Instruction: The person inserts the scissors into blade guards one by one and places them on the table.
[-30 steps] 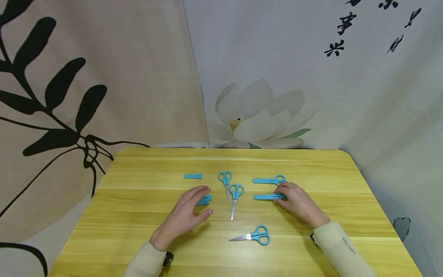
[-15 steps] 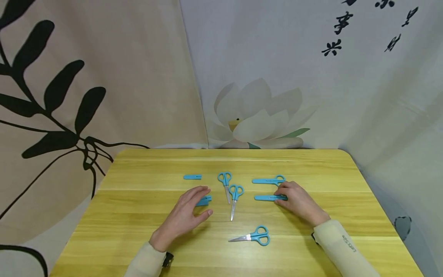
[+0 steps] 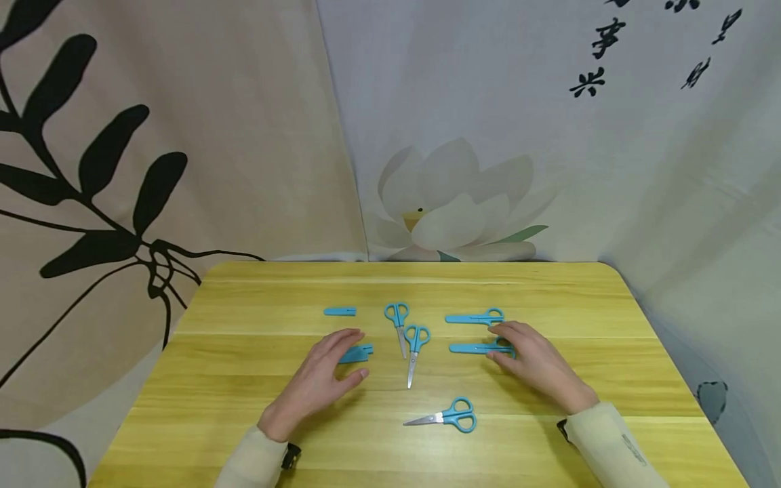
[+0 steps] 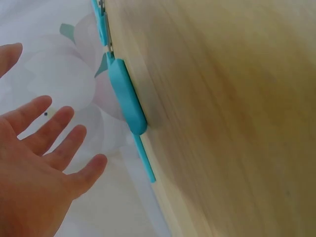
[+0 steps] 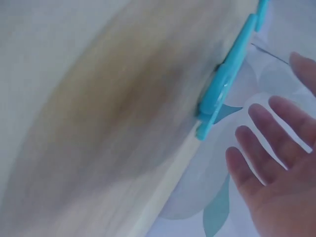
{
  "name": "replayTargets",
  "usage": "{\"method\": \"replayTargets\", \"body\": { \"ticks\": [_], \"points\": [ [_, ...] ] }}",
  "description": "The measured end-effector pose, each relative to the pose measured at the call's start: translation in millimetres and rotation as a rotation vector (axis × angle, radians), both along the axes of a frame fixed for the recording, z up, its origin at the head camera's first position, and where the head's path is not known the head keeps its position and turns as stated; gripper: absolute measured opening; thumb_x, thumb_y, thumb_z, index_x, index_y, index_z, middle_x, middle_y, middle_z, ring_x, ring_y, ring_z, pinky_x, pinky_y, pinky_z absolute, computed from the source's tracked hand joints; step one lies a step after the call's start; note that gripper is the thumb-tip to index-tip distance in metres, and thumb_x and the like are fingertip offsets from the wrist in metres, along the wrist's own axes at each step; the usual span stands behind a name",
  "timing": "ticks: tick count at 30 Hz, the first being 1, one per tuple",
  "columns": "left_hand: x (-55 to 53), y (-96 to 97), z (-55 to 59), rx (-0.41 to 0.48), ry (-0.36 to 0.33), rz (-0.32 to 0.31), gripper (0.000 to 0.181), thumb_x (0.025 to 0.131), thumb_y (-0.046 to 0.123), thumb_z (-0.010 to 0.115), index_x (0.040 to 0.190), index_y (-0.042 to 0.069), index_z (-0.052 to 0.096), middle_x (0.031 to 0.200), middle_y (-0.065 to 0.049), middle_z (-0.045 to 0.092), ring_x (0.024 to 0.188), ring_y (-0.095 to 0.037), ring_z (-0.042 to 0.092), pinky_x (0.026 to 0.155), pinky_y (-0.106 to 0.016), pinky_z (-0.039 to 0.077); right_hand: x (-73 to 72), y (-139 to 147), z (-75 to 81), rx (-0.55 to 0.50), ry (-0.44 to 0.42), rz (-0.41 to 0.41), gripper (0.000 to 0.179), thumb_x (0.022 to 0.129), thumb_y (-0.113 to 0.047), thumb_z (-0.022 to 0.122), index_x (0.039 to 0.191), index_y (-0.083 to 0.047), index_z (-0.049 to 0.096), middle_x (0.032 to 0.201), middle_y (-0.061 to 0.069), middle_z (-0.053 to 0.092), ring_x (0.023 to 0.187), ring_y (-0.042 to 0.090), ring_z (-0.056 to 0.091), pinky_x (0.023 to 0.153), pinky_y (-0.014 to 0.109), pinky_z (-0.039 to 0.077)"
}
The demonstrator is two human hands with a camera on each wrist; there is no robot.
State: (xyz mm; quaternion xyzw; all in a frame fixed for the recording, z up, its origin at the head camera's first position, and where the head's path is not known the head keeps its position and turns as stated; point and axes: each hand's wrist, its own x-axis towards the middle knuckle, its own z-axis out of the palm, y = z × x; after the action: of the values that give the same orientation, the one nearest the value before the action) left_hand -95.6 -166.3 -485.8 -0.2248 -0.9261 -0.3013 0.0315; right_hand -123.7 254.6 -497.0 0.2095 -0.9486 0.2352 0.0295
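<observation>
Pale cloth (image 3: 262, 135), softly creased and printed with dark leaves and a lotus, hangs behind the table (image 3: 201, 379), a smooth, wood-grained top with rounded far corners.

Taking the tabletop's middle as the dial, the left hand (image 3: 314, 379) is at nine, the right hand (image 3: 543, 362) at three. Both are well open; the wrist views show spread fingers and bare palms, holding nothing, which the head view hides.

Near the right fingers, between two and three, lies a sheathed pair (image 3: 472, 348), blue handle loops towards three; another sheathed pair (image 3: 466, 318) lies just beyond. Of three bare scissors, shiny metal with oval blue loops, one (image 3: 454, 415) lies at five and two (image 3: 417, 337) near twelve.

A slim sheath (image 3: 339, 311) lies at ten. Blue sheathing (image 3: 356, 354), notched, sits partly behind the left hand; one piece or two, I cannot tell. The left wrist view shows a rounded sheath end.
</observation>
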Motion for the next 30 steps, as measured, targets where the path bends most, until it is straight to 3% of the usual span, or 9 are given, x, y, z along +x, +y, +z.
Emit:
{"method": "replayTargets", "body": {
  "ticks": [10, 15, 20, 30],
  "points": [
    [-1.6, -10.8, -0.9, -0.004, -0.036, 0.009, 0.068, 0.094, 0.037, 0.078, 0.150, 0.009, 0.052, 0.154, -0.010, 0.049, 0.141, -0.038, 0.046, 0.112, -0.063, 0.038, 21.9, -14, 5.0, -0.110, 0.000, 0.061, 0.062, 0.099, -0.041, 0.072, 0.149, -0.007, 0.055, 0.155, 0.014, 0.051, 0.144, 0.041, 0.042, 0.111, 0.064, 0.039],
    [-2.1, -15.1, -1.5, -0.013, -0.099, 0.015, 0.071, 0.093, 0.035, 0.080, 0.152, 0.011, 0.050, 0.155, -0.010, 0.049, 0.141, -0.037, 0.046, 0.113, -0.059, 0.040, 30.2, -24, 3.0, -0.114, -0.019, 0.114, 0.065, 0.098, -0.043, 0.072, 0.149, -0.007, 0.055, 0.155, 0.011, 0.051, 0.146, 0.040, 0.040, 0.113, 0.064, 0.037],
    [-4.3, -15.7, -0.8, -0.037, -0.179, 0.023, 0.072, 0.092, 0.036, 0.080, 0.153, 0.012, 0.049, 0.154, -0.013, 0.050, 0.142, -0.037, 0.046, 0.114, -0.058, 0.040, 35.6, -29, 1.5, -0.109, -0.032, 0.127, 0.064, 0.098, -0.044, 0.072, 0.149, -0.008, 0.056, 0.154, 0.011, 0.052, 0.146, 0.041, 0.041, 0.113, 0.065, 0.036],
    [-7.5, -19.1, -8.7, -0.121, -0.197, -0.014, 0.066, 0.094, 0.037, 0.078, 0.149, 0.010, 0.054, 0.149, -0.014, 0.054, 0.138, -0.036, 0.050, 0.114, -0.055, 0.041, 38.5, -32, -0.4, -0.105, -0.058, 0.141, 0.061, 0.099, -0.044, 0.069, 0.147, -0.008, 0.058, 0.154, 0.014, 0.052, 0.145, 0.040, 0.041, 0.113, 0.064, 0.038]
  ]
}}
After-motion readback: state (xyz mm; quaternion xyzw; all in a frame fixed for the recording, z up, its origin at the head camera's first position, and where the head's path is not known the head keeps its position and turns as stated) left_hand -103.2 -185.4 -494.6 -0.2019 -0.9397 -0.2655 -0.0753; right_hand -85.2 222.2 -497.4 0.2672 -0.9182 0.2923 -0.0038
